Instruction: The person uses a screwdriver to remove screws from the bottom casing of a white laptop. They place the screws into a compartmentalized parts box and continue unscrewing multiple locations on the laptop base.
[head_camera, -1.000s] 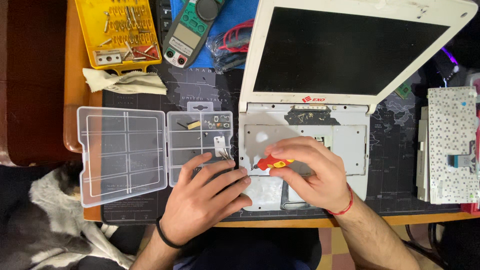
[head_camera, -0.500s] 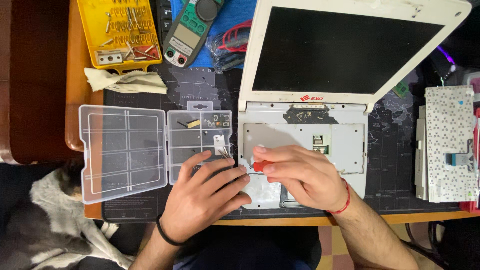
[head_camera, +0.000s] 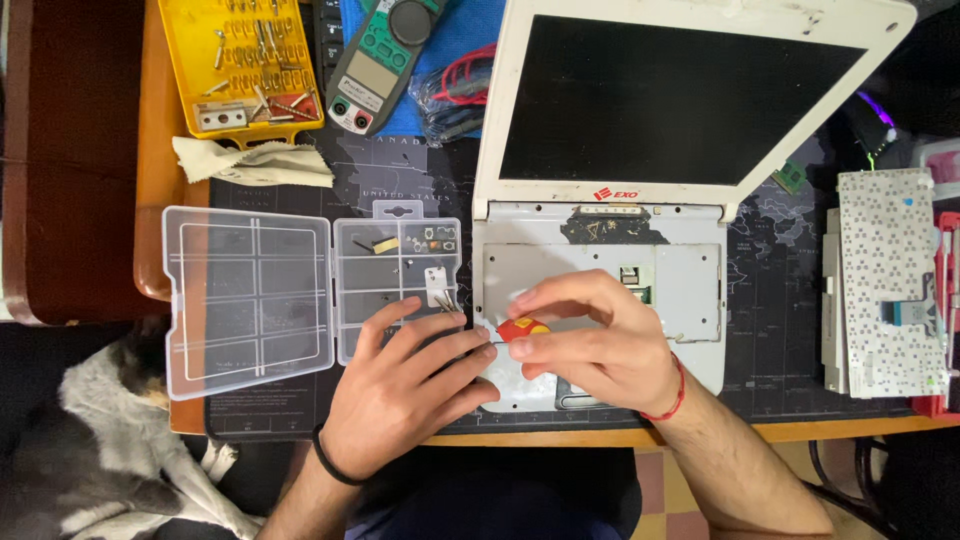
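The right hand pinches the red screwdriver, which points left toward the flat, spread-out fingers of the left hand on the laptop.

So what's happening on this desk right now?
A person works on an opened white laptop whose keyboard has been taken out; the removed keyboard lies to the right. The right hand grips a red-handled screwdriver over the laptop's bare metal base. The left hand rests flat at the base's left edge, beside a clear parts box with its lid open and small parts inside. A green clamp meter and a yellow bit tray sit at the back.
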